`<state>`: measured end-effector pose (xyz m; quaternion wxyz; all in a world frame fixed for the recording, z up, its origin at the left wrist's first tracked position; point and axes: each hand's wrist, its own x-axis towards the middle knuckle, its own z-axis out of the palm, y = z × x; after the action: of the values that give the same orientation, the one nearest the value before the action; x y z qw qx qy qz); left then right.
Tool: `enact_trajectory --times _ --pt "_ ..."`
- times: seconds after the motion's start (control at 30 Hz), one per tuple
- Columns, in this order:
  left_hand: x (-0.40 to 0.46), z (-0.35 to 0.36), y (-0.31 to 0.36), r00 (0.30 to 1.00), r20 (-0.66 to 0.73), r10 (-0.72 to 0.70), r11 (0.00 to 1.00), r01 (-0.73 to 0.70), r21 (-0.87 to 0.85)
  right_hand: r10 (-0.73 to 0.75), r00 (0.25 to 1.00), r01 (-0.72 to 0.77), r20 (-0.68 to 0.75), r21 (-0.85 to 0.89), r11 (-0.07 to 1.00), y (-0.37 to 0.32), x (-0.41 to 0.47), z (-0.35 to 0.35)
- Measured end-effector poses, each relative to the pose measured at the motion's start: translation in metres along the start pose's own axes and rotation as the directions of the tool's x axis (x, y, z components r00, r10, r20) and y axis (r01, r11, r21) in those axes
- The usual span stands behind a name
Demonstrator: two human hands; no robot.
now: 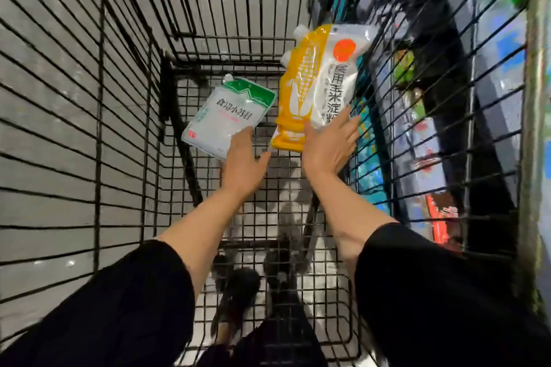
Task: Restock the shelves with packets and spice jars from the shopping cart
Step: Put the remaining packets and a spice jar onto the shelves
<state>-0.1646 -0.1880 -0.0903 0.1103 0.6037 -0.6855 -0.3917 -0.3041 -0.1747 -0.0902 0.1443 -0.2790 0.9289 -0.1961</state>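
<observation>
Two packets are up off the wire floor of the shopping cart point(298, 292), one in each hand, near the middle of the frame. The left hand point(243, 165) grips the lower corner of a white packet with a green top point(228, 121); its fingers are tucked out of sight behind the pack and the thumb sticks out to the right. Dark Chinese characters run across the face of this pack, too blurred to read for certain, and a small red mark sits at its lower left corner. Its long axis tilts, spout corner toward the upper left. The right hand point(329, 146) holds the bottom of a taller yellow and white packet point(317, 83), fingers spread flat over its front. That one shows a corn cob drawing on the yellow half, an orange circle near the top, and a column of large characters reading 食用玉米淀粉. It stands nearly upright, leaning right against the cart's right side, its spout corner toward the top of the frame. Black sleeves point(447, 292) fill the lower corners.
</observation>
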Motion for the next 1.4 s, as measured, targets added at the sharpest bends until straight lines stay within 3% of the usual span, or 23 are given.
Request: enact_trajectory --times 0.13,0.23,0.37,0.5,0.57,0.6,0.67,0.73,0.8,0.87,0.97,1.03,1.13,1.27,1.4 --pt "0.026 0.022 0.006 0.997 -0.012 0.070 0.995 -0.071 -0.073 0.027 0.997 -0.038 -0.067 -0.175 0.984 -0.004 0.023 0.016" --pt "0.035 0.027 0.006 0.996 -0.039 0.086 0.990 -0.090 -0.111 0.034 0.996 -0.048 -0.079 -0.169 0.984 -0.006 0.034 0.021" --pt "0.040 0.021 0.007 0.997 -0.071 0.021 0.981 -0.034 -0.193 0.095 0.996 -0.091 -0.006 0.214 0.973 -0.012 0.022 0.021" --pt "0.052 -0.004 -0.006 0.987 -0.153 -0.056 0.971 0.018 -0.237 -0.083 0.995 0.058 0.047 0.390 0.919 -0.023 -0.017 0.015" --pt "0.057 -0.028 -0.011 0.979 -0.069 -0.193 0.908 0.152 -0.389 -0.114 0.988 0.046 0.106 0.503 0.863 -0.026 -0.029 0.011" --pt "0.060 -0.039 -0.013 0.970 0.039 -0.241 0.843 0.229 -0.486 -0.143 0.978 0.038 0.151 0.545 0.838 -0.027 -0.034 0.012" --pt "0.059 -0.055 -0.018 0.926 0.287 -0.245 0.710 0.373 -0.598 -0.208 0.950 0.027 0.234 0.601 0.799 -0.027 -0.042 0.012" --pt "0.051 -0.060 -0.022 0.896 0.396 -0.200 0.638 0.426 -0.642 -0.264 0.920 0.020 0.291 0.636 0.772 -0.024 -0.046 0.013" --pt "0.044 -0.053 -0.027 0.924 0.341 -0.174 0.611 0.373 -0.699 -0.321 0.903 0.104 0.284 0.581 0.807 -0.017 -0.044 0.014" --pt "0.035 -0.043 -0.035 0.962 0.186 -0.199 0.610 0.270 -0.745 -0.316 0.936 0.229 0.158 0.408 0.884 -0.006 -0.036 0.022" --pt "0.026 -0.029 -0.049 0.965 0.038 -0.261 0.641 0.203 -0.740 -0.055 0.998 0.057 -0.016 0.144 0.988 0.005 -0.014 0.026" --pt "0.022 -0.022 -0.057 0.950 -0.007 -0.313 0.656 0.211 -0.724 0.075 0.997 -0.076 0.026 0.014 0.997 0.008 0.002 0.030" --pt "0.020 -0.013 -0.072 0.927 -0.020 -0.375 0.657 0.251 -0.711 0.083 0.990 -0.065 0.112 -0.154 0.986 0.006 0.015 0.037" --pt "0.018 -0.007 -0.081 0.918 -0.010 -0.396 0.631 0.264 -0.729 0.002 0.998 0.013 0.065 -0.232 0.973 -0.003 0.018 0.038" --pt "0.020 -0.015 -0.080 0.920 0.035 -0.391 0.630 0.295 -0.718 -0.123 0.992 0.123 0.009 -0.109 0.986 -0.008 0.015 0.030"
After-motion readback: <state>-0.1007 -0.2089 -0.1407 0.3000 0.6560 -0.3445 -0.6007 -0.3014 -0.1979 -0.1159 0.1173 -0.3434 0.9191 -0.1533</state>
